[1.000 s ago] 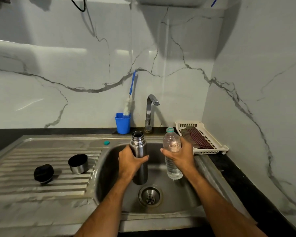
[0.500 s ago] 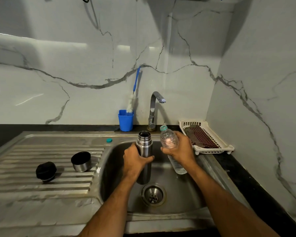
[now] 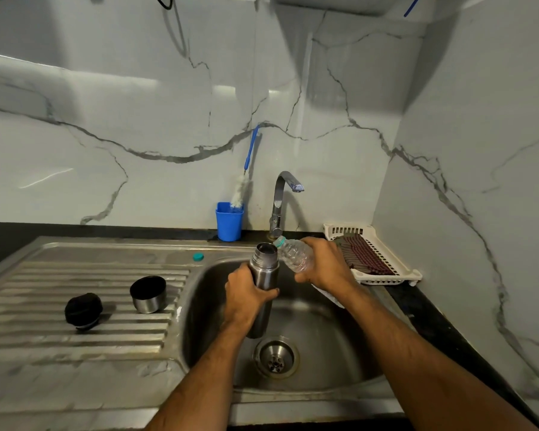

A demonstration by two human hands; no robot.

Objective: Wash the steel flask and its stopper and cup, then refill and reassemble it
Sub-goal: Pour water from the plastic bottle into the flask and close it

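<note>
My left hand point(image 3: 246, 298) grips the steel flask point(image 3: 264, 269) upright over the sink basin point(image 3: 324, 337), its mouth uncovered. My right hand point(image 3: 324, 265) holds a clear plastic water bottle point(image 3: 294, 255) tipped to the left, its neck right at the flask's mouth. The black stopper point(image 3: 83, 310) and the steel cup point(image 3: 148, 294) rest on the ribbed drainboard point(image 3: 44, 337) to the left, apart from each other.
A small teal bottle cap point(image 3: 198, 256) lies on the sink rim. Behind stand a blue holder point(image 3: 229, 220) with a bottle brush point(image 3: 242, 188), and the tap point(image 3: 282, 200). A white rack point(image 3: 386, 269) with a checked cloth sits at the right.
My right hand has tilted the bottle from upright to steeply leftward, bringing its neck to the flask's mouth. The left hand keeps the flask steady.
</note>
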